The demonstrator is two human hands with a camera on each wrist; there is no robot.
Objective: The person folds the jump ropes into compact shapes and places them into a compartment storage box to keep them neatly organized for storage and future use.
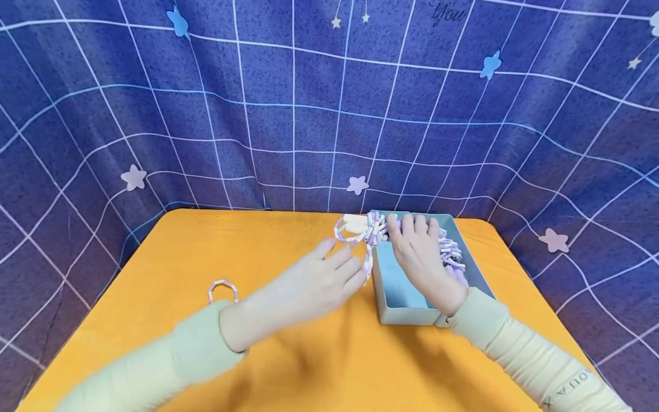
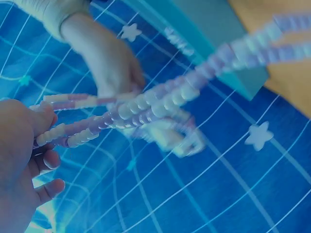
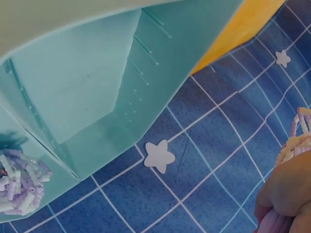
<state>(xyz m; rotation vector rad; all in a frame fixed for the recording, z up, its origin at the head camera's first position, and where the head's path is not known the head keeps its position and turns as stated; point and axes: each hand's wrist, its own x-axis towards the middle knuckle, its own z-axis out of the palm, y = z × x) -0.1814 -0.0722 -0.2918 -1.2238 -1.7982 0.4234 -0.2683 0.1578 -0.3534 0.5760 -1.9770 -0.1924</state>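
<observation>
My right hand (image 1: pixel 418 249) grips a bunch of purple and white bead strings (image 1: pixel 377 230) over the far part of the blue-grey box (image 1: pixel 412 316). Looped strands and pale, chunky pieces (image 1: pixel 355 223) stick out to its left. In the left wrist view, thumb and fingers of my left hand (image 2: pixel 22 160) pinch the ends of several bead strands (image 2: pixel 150 102), which stretch across the view. From the head view, that left hand (image 1: pixel 326 280) is left of the box, its fingertips largely turned away. The right wrist view catches part of the right hand (image 3: pixel 289 191) around the bunch.
A divider (image 3: pixel 36 131) splits the box; more bead strings (image 3: pixel 22 184) lie in its right compartment. One small bead ring (image 1: pixel 223 282) lies on the orange table (image 1: pixel 288 246), close to the left sleeve (image 1: pixel 206 343). A blue gridded curtain (image 1: pixel 309 126) hangs behind.
</observation>
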